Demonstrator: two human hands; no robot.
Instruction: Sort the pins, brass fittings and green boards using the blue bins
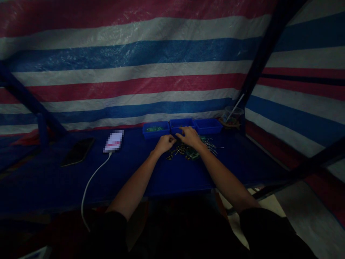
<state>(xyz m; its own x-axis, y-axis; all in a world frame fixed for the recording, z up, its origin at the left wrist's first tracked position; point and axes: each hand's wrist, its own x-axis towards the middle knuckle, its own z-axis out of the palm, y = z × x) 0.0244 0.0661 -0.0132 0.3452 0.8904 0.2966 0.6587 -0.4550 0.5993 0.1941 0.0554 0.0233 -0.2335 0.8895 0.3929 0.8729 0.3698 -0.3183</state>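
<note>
My left hand (164,144) is at the left edge of a pile of small parts (184,149), its fingers curled together; whatever they pinch is too small to make out. Above the pile, close to the front of the middle blue tray (179,121), my right hand (189,136) has its thumb and fingers apart and appears to hold nothing. Brassy round-headed pieces make up the pile's left side. Thin pale sticks (211,145) and green pieces lie on its right, partly hidden by my right wrist.
The left blue tray (155,133) contains small green pieces. Beside the middle one stands a right blue tray (208,126). A clear cup (233,113) with a straw is at the back right corner. On the left lie a dark phone (78,151) and a lit phone (113,141) with a white cable (90,181).
</note>
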